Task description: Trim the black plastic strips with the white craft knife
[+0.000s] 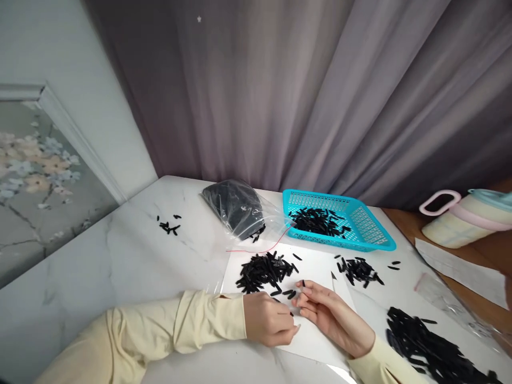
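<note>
My left hand (269,321) is closed over a sheet of white paper (316,341), its fingers curled with a small dark tip of a black strip showing at them. Facing it, my right hand (336,319) pinches a small black strip (303,283) between thumb and fingertips, the other fingers loosely bent. Just beyond both hands lies a heap of slim black strips (266,271) with pointed ends. A few loose strips (288,293) rest between the heap and my fingers.
Behind the paper are a clear plastic bag (236,208) full of black strips and a blue basket (376,229) holding more. Smaller piles (359,271) and a large one (432,346) lie to the right. A pink-handled cup (464,218) stands at far right.
</note>
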Available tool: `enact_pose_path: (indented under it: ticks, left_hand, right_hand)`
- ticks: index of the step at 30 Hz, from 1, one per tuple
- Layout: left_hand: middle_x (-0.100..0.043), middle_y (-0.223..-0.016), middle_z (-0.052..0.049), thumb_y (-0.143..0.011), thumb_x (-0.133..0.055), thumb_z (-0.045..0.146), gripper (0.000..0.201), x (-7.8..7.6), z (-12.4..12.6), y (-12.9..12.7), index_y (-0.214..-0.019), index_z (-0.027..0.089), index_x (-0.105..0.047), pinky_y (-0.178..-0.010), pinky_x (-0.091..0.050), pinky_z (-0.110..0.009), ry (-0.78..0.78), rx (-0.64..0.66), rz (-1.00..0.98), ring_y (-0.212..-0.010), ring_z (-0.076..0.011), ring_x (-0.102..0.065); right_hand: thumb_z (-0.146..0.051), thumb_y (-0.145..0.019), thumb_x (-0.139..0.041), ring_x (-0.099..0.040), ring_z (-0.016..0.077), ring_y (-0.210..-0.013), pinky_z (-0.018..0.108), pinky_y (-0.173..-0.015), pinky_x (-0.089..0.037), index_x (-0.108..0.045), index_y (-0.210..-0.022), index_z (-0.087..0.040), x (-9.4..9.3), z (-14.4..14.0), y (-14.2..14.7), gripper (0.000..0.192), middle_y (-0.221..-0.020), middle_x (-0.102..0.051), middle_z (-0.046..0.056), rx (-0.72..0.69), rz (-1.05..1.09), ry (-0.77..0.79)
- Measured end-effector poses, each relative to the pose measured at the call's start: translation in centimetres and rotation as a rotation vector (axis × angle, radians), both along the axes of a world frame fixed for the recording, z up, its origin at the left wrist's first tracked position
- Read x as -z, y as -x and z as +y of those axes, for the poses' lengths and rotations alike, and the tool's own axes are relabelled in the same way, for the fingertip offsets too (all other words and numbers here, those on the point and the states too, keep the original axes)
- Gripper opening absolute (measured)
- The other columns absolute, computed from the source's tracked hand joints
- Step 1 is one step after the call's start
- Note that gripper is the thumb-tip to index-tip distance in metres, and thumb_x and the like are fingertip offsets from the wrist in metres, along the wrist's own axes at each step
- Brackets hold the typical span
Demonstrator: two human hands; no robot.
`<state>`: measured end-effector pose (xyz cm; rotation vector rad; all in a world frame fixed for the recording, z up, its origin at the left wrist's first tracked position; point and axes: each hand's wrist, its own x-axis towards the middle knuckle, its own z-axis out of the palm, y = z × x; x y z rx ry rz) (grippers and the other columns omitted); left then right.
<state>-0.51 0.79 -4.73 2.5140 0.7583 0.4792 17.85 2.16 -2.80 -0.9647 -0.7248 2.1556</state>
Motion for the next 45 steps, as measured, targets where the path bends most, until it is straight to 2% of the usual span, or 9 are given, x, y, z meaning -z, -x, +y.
enact_pose_path:
  ticks: [7,13,16,18,24,31,35,39,45]
  left_hand:
    - [-0.03,-0.054,0.003,-0.091,-0.033,0.026,0.03,0.2,0.1,1.0,-0.061,0.022,-0.036,-0.05,-0.026,-0.027,0.068,-0.201,-0.21,-0.048,-0.0127,-0.031]
    - [-0.038,-0.054,0.0,-0.091,-0.033,0.019,0.031,-0.2,0.5,0.9,-0.06,0.022,-0.04,-0.054,-0.031,-0.027,0.007,-0.216,-0.209,-0.051,-0.0138,-0.037]
    - [-0.058,-0.076,-0.009,-0.091,-0.036,0.02,0.024,-1.2,1.5,0.6,-0.077,0.018,-0.056,-0.068,-0.038,-0.029,-0.166,-0.185,-0.102,-0.073,-0.0184,-0.05]
    - [-0.061,-0.098,-0.012,-0.09,-0.039,0.022,0.021,-1.8,2.2,0.8,-0.091,0.016,-0.059,-0.084,-0.039,-0.035,-0.168,-0.182,-0.033,-0.092,-0.0221,-0.051]
    - [-0.04,-0.137,-0.013,-0.091,-0.03,0.018,0.041,-1.0,2.3,3.9,-0.131,0.015,-0.037,-0.106,-0.029,-0.043,-0.147,-0.153,-0.068,-0.129,-0.0243,-0.03]
    - [-0.025,-0.145,-0.014,-0.09,-0.041,0.029,0.054,0.7,0.9,6.8,-0.138,0.017,-0.02,-0.108,-0.029,-0.045,-0.151,-0.318,0.077,-0.134,-0.0267,-0.023]
    - [-0.018,-0.146,-0.02,-0.081,-0.054,0.046,0.08,0.5,2.0,5.8,-0.14,0.015,-0.011,-0.106,-0.03,-0.049,-0.14,-0.255,0.145,-0.134,-0.0317,-0.02]
    - [-0.026,-0.142,-0.022,-0.074,-0.059,0.052,0.086,0.2,3.2,4.6,-0.138,0.013,-0.017,-0.103,-0.033,-0.05,-0.163,-0.219,0.165,-0.131,-0.0335,-0.027]
    - [-0.044,-0.123,-0.021,-0.065,-0.062,0.059,0.079,0.3,3.6,3.8,-0.122,0.009,-0.041,-0.091,-0.04,-0.053,-0.293,-0.438,0.19,-0.113,-0.036,-0.042]
  right_hand:
    - [-0.023,-0.071,-0.074,-0.065,0.0114,-0.062,0.021,-0.063,-0.049,-0.062,-0.075,-0.013,0.2,-0.4,0.1,0.016,-0.063,-0.068,0.004,-0.027,0.021,-0.115]
    - [-0.024,-0.069,-0.075,-0.067,0.0144,-0.064,0.023,-0.061,-0.047,-0.064,-0.075,-0.011,0.7,-0.6,-0.6,0.018,-0.068,-0.071,0.007,-0.095,0.007,-0.135]
    - [-0.024,-0.069,-0.074,-0.067,0.0141,-0.065,0.023,-0.061,-0.047,-0.063,-0.075,-0.011,0.9,-0.5,-0.8,0.019,-0.068,-0.071,0.007,-0.089,0.046,-0.104]
    - [-0.025,-0.069,-0.074,-0.067,0.0141,-0.065,0.022,-0.061,-0.046,-0.062,-0.074,-0.011,1.0,-0.4,-0.8,0.019,-0.067,-0.071,0.007,-0.086,0.062,-0.088]
    - [-0.025,-0.066,-0.077,-0.067,0.0168,-0.065,0.024,-0.059,-0.046,-0.062,-0.076,-0.008,1.4,-0.3,-0.8,0.024,-0.065,-0.07,0.009,-0.106,0.104,-0.083]
    - [-0.024,-0.066,-0.076,-0.068,0.0185,-0.069,0.023,-0.059,-0.046,-0.049,-0.09,-0.014,1.6,-0.1,-0.8,0.038,-0.065,-0.07,0.008,-0.049,0.105,-0.036]
    - [-0.023,-0.069,-0.073,-0.069,0.0188,-0.073,0.024,-0.062,-0.048,-0.042,-0.103,-0.014,1.2,0.0,-0.8,0.047,-0.067,-0.07,0.008,-0.024,0.079,-0.008]
    - [-0.02,-0.071,-0.069,-0.068,0.0177,-0.069,0.025,-0.063,-0.048,-0.037,-0.112,-0.013,0.9,0.0,-0.8,0.053,-0.066,-0.07,0.007,-0.033,0.1,-0.008]
    - [-0.02,-0.068,-0.067,-0.068,0.0179,-0.067,0.025,-0.062,-0.047,-0.038,-0.113,-0.012,1.1,0.1,-0.8,0.054,-0.063,-0.069,0.007,-0.05,0.083,-0.001]
